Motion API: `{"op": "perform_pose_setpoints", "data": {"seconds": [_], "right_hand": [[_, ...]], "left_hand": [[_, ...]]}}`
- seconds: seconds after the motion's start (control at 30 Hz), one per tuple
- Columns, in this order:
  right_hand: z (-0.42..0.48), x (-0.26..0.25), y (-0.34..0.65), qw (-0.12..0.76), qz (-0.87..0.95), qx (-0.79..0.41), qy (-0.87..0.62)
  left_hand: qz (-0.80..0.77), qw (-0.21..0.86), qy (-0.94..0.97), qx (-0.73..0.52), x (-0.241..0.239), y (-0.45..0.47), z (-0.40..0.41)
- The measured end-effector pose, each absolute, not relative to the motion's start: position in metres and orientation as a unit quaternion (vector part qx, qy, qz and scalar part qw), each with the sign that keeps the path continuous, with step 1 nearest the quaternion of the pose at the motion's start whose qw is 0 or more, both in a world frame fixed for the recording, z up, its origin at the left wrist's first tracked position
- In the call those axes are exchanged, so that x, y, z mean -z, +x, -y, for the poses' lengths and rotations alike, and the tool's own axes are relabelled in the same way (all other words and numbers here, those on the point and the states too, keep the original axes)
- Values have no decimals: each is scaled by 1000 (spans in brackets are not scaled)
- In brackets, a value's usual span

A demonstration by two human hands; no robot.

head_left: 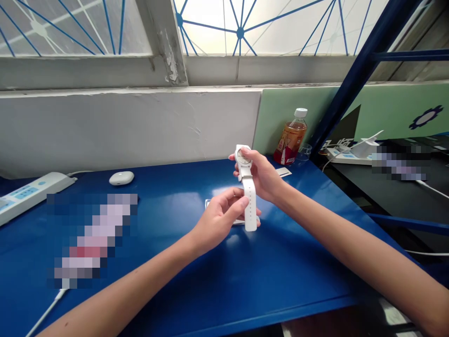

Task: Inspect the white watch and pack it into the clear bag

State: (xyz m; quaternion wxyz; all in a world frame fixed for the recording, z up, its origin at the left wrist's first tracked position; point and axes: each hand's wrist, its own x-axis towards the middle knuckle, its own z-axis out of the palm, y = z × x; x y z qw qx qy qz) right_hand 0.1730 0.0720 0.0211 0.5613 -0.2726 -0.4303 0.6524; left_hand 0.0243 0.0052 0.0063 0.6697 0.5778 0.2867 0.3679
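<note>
A white wristwatch (249, 199) hangs upright above the desk, its round dial at the top and its punched strap pointing down. My right hand (264, 175) grips it by the case, the thumb lying on the dial. Lower down, my left hand (220, 213) is closed on the strap, with the thumb at its left edge and fingers behind it. Behind my left hand a pale object (239, 222) lies on the desk, mostly covered, so its kind does not show.
On the blue desk (168, 290) a white earbud case (121, 178) and a power strip (38, 192) lie to the left, beside a blurred-out device with a cable (45, 311). A drink bottle (291, 138) and a small white card (283, 172) are at the back right, near a blue metal post (351, 89).
</note>
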Motion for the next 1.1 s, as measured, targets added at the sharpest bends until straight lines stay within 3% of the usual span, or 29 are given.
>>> {"op": "perform_pose_setpoints", "data": {"seconds": [0.13, 0.47, 1.1], "right_hand": [[-81, -14, 149, 546, 399, -707, -208], [-66, -14, 153, 363, 360, -853, -108], [-78, -13, 159, 338, 427, -831, -116]], "left_hand": [[-269, 738, 482, -387, -1, 23, -7], [-205, 824, 377, -370, 11, 19, -4], [-261, 823, 364, -349, 11, 21, -7]]}}
